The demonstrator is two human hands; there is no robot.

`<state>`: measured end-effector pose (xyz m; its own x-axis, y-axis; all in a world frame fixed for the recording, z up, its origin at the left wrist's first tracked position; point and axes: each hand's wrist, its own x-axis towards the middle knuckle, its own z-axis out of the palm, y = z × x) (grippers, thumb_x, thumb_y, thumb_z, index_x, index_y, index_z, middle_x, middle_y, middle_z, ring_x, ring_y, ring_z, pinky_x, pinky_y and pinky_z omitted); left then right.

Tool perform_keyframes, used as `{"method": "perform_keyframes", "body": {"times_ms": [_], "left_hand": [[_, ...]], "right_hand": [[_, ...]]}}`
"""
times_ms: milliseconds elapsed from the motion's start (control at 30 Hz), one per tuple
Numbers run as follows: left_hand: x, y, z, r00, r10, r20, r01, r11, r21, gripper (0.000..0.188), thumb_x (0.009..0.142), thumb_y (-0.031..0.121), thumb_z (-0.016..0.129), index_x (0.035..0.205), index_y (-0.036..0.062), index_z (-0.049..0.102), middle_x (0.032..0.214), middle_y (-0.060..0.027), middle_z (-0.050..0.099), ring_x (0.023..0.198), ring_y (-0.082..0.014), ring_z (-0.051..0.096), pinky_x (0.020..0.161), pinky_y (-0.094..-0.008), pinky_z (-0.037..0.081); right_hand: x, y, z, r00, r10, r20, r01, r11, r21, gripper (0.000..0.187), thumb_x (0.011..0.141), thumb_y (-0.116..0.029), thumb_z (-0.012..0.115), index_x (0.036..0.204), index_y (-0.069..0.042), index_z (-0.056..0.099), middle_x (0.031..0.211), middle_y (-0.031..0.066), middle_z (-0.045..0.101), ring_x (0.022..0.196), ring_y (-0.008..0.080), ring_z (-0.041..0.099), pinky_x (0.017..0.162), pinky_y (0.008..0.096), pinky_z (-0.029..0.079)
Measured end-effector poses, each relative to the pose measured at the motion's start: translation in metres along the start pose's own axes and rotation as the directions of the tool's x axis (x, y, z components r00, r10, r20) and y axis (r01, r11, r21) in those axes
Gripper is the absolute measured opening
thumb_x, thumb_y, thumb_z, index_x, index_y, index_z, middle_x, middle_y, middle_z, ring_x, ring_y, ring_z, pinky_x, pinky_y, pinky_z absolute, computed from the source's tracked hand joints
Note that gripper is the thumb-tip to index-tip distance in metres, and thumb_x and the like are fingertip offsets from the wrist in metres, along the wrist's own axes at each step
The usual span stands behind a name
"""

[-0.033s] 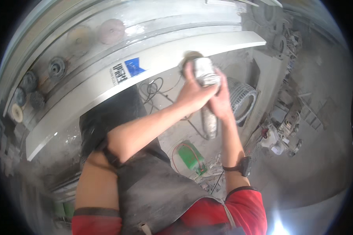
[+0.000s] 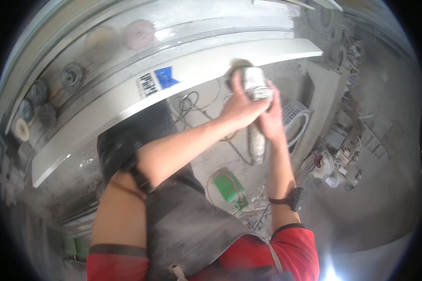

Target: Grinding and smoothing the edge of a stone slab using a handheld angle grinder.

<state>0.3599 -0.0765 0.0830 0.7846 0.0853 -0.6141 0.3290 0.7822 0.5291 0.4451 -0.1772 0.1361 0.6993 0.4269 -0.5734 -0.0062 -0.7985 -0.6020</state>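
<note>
A dusty, pale angle grinder (image 2: pixel 256 80) is gripped in both of my hands. Its round disc (image 2: pixel 238 68) is at the front edge of a long white slab (image 2: pixel 201 68) and looks smeared by motion. My left hand (image 2: pixel 243 108) wraps round the grinder near its head. On the right side of the body, my right hand (image 2: pixel 272 121) is closed round it, with its fingers partly hidden. The grinder's rear end (image 2: pixel 257 152) hangs down between my forearms, and a dark cable runs from near it.
Several round discs (image 2: pixel 72 77) lie on the grey bench behind the slab. Below are a looped cable (image 2: pixel 185 105), a green box-like thing (image 2: pixel 227 187) with a reddish hose, and a tyre (image 2: pixel 296 119). Clutter (image 2: pixel 335 161) lies on the floor at the right.
Both hands and the grinder have shifted slightly right along the slab's edge. The whole view has also moved a little. My hold stays the same.
</note>
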Motion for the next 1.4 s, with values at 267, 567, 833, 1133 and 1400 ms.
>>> {"method": "perform_keyframes", "body": {"times_ms": [267,567,833,1133,1400], "left_hand": [[-0.075,-0.009,-0.068,0.988,0.045,-0.146,-0.018,0.983,0.184,0.120,0.081,0.043,0.069,0.154,0.0020,-0.017,0.124,-0.0311,0.063,0.104,-0.0412,0.069,0.093,-0.0404,0.055],[-0.327,-0.035,-0.297,0.919,0.167,-0.357,-0.247,0.950,-0.192,0.100,0.092,0.014,0.067,0.156,0.0128,-0.011,0.147,-0.0202,0.036,0.136,-0.0297,0.045,0.109,-0.0442,0.044],[-0.468,-0.043,-0.412,0.854,0.195,-0.482,-0.328,0.922,-0.206,0.083,0.098,0.024,0.057,0.158,0.0125,0.000,0.154,-0.0189,0.032,0.140,-0.0307,0.042,0.115,-0.0448,0.037],[-0.343,-0.022,-0.302,0.913,0.065,-0.404,-0.174,0.955,-0.239,0.093,0.095,0.012,0.063,0.157,0.0122,-0.006,0.146,-0.0168,0.038,0.136,-0.0272,0.044,0.110,-0.0426,0.044],[-0.188,-0.014,-0.192,0.994,0.035,-0.104,-0.034,0.999,0.012,0.115,0.085,0.029,0.074,0.152,-0.0006,-0.014,0.143,-0.0286,0.044,0.129,-0.0343,0.053,0.109,-0.0430,0.044]], "right_hand": [[-0.045,-0.034,0.082,0.985,-0.071,0.155,0.052,0.991,0.122,0.073,0.091,-0.010,0.067,0.152,-0.011,0.028,0.138,0.0192,0.055,0.123,0.0276,0.058,0.103,0.0405,0.049],[-0.189,-0.148,0.341,0.861,-0.079,0.502,0.177,0.973,-0.150,0.086,0.081,-0.027,0.071,0.152,-0.008,0.026,0.118,0.0336,0.064,0.111,0.0434,0.066,0.098,0.0451,0.052],[-0.257,-0.198,0.484,0.685,-0.241,0.688,0.411,0.907,-0.092,0.092,0.074,-0.029,0.073,0.151,-0.007,0.028,0.097,0.0363,0.064,0.086,0.0525,0.065,0.079,0.0543,0.053],[-0.197,-0.165,0.350,0.862,0.026,0.506,0.119,0.960,-0.252,0.086,0.081,-0.032,0.069,0.153,-0.010,0.026,0.099,0.0337,0.068,0.092,0.0511,0.066,0.086,0.0536,0.053],[-0.133,-0.100,0.223,0.995,-0.038,0.097,0.042,0.998,-0.042,0.074,0.090,-0.021,0.070,0.152,-0.009,0.031,0.135,0.0199,0.058,0.120,0.0268,0.060,0.103,0.0398,0.050]]}}
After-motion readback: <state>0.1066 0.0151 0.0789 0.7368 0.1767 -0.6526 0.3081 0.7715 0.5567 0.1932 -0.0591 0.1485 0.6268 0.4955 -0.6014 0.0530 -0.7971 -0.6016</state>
